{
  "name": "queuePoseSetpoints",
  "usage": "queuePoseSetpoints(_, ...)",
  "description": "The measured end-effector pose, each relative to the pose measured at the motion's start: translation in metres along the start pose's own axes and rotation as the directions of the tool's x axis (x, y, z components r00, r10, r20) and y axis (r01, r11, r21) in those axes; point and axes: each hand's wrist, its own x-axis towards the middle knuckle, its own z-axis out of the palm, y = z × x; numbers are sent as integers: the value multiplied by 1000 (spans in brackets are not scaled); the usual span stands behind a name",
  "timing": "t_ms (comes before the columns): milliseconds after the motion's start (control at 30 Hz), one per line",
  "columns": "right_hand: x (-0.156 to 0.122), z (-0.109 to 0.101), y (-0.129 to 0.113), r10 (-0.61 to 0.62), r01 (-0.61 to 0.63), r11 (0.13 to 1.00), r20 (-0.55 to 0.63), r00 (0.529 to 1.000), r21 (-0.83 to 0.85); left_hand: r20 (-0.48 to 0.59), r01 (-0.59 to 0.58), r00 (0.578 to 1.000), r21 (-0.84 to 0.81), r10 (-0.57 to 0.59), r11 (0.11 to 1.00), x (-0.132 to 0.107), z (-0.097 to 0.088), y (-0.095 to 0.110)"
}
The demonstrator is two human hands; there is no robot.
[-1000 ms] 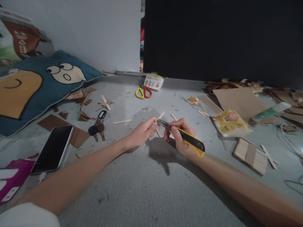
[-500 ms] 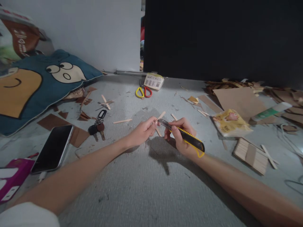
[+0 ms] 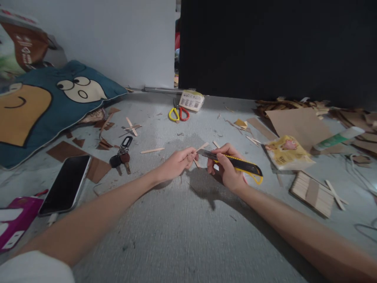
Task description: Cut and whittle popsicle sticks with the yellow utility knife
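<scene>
My left hand (image 3: 178, 163) pinches a thin wooden craft stick (image 3: 202, 147) that points up and to the right, just above the grey floor (image 3: 182, 232). My right hand (image 3: 227, 167) is closed around a yellow and black utility knife (image 3: 235, 162). The knife's blade tip rests against the stick, close to my left fingertips. The knife lies nearly level, handle end toward the right. Loose sticks (image 3: 152, 151) lie scattered on the floor around both hands.
A black phone (image 3: 65, 184) and keys (image 3: 121, 156) lie at the left, by a blue cushion (image 3: 44, 108). Yellow and red scissors (image 3: 178, 114) sit near the back wall. At the right are a yellow packet (image 3: 287, 153), a bundle of sticks (image 3: 312, 192) and cardboard scraps (image 3: 297, 124).
My right hand has tilted the knife flatter, its handle end swinging up and to the right. My left hand dropped slightly with the stick.
</scene>
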Motion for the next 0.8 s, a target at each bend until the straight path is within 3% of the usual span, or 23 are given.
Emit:
queuePoseSetpoints(600,6,6,2,119,-117,988,-13,993,101,4,-63,998,-28,63,998,4,0,-6)
queuePoseSetpoints(700,4,3,2,23,-22,1000,-49,999,16,-25,-47,999,-9,47,999,3,1,-6)
queuePoseSetpoints(767,2,-2,-1,-155,136,973,-86,984,-188,-71,-30,997,0,30,1000,3,3,-6)
queuePoseSetpoints(800,1,-4,-3,-265,225,917,-81,961,-330,-95,-23,995,9,24,1000,3,4,-5)
